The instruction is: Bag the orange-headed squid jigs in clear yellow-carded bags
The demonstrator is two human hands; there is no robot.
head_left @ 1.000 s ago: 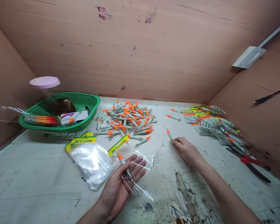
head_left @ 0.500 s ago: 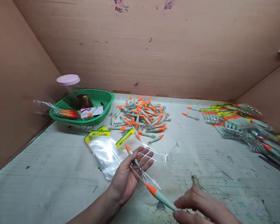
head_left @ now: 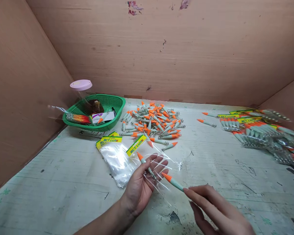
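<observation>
My left hand (head_left: 143,186) pinches a clear plastic bag (head_left: 137,146) with a yellow-green BCT LURE header under its thumb, the fingers loosely spread behind it. An orange-tipped, pale green squid jig (head_left: 142,158) lies in the bag, its hooks toward the palm. My right hand (head_left: 210,205) grips another squid jig (head_left: 173,182) by its rear end, orange tip pointing at my left fingers. That jig's hooks are hidden by the right fingers. Left of the bag lies a stack of empty header bags (head_left: 112,156).
A heap of loose squid jigs (head_left: 154,122) lies at the back middle. Filled bags (head_left: 257,130) are piled at the right, with two loose jigs beside them. At the back left a green basket (head_left: 119,103) holds a pink-lidded jar (head_left: 81,85). Cardboard walls surround the table.
My right hand has raised its jig, and the orange tip has moved up and right, close to my left fingers. The whole view has shifted slightly.
</observation>
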